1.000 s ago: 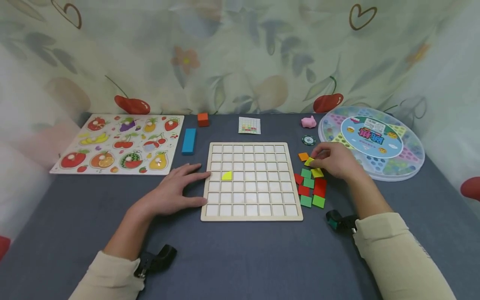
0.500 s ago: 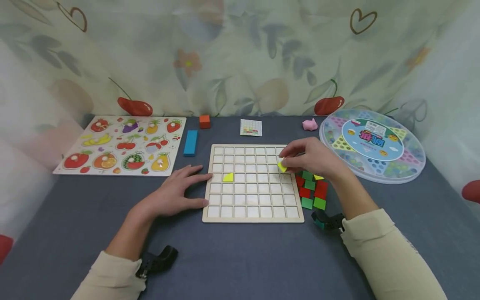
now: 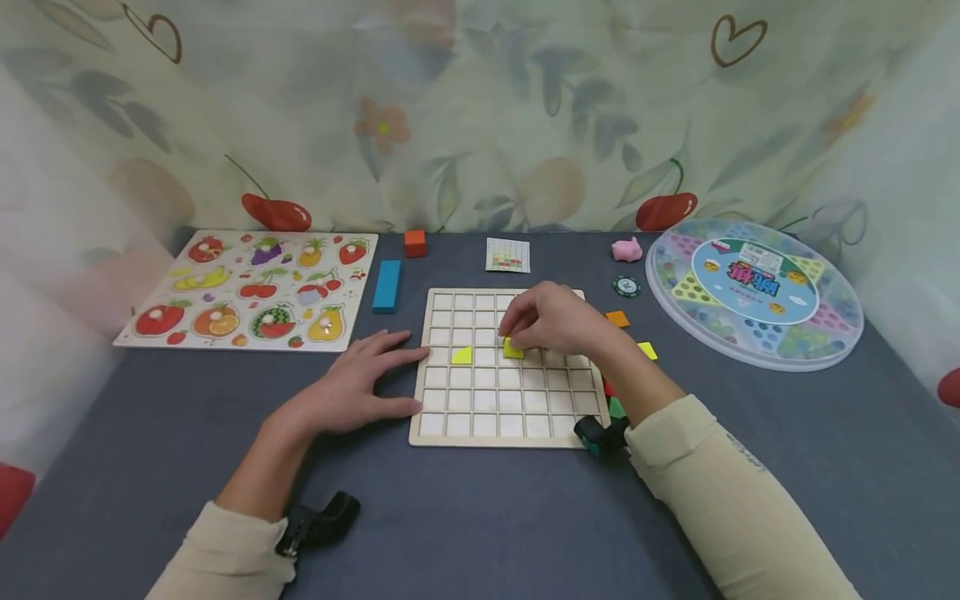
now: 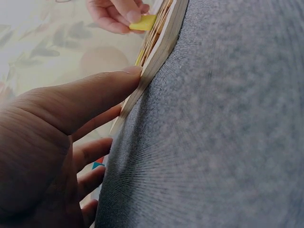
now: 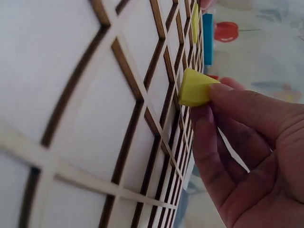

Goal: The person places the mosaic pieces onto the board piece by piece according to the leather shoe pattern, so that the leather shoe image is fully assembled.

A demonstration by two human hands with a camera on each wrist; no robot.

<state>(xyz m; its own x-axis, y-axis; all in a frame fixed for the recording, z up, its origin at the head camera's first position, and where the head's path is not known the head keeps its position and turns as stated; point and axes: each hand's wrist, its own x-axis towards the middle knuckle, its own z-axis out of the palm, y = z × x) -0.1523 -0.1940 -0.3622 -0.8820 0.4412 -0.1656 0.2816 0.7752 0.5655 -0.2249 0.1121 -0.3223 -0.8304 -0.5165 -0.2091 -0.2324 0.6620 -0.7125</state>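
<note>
Head view: a wooden grid board (image 3: 495,443) is laid on the desk (image 3: 465,533). A held yellow tile (image 3: 513,351) is pinched between thumb and finger of the right hand (image 3: 557,321), at the middle of the board; half a second ago it was held over the right-hand columns. The poker chip (image 3: 627,286) and the orange tile (image 3: 618,318), then covered by that hand, are now exposed; most of the red and green tiles (image 3: 616,407) are now screened by the forearm. A set yellow tile (image 3: 462,356) is unmoved in the second column. The left hand (image 3: 367,383), unshifted, is rested at the left edge with grip spread. Desk cloth is extended from the near edge to the person; the left edge is flanked by a blue block (image 3: 386,287).

Left wrist view: the thumb is laid against the board's side.

Right wrist view: the held yellow tile is tilted at the grid; whether the dividers are touched cannot be told. White cells are spread before it.
</note>
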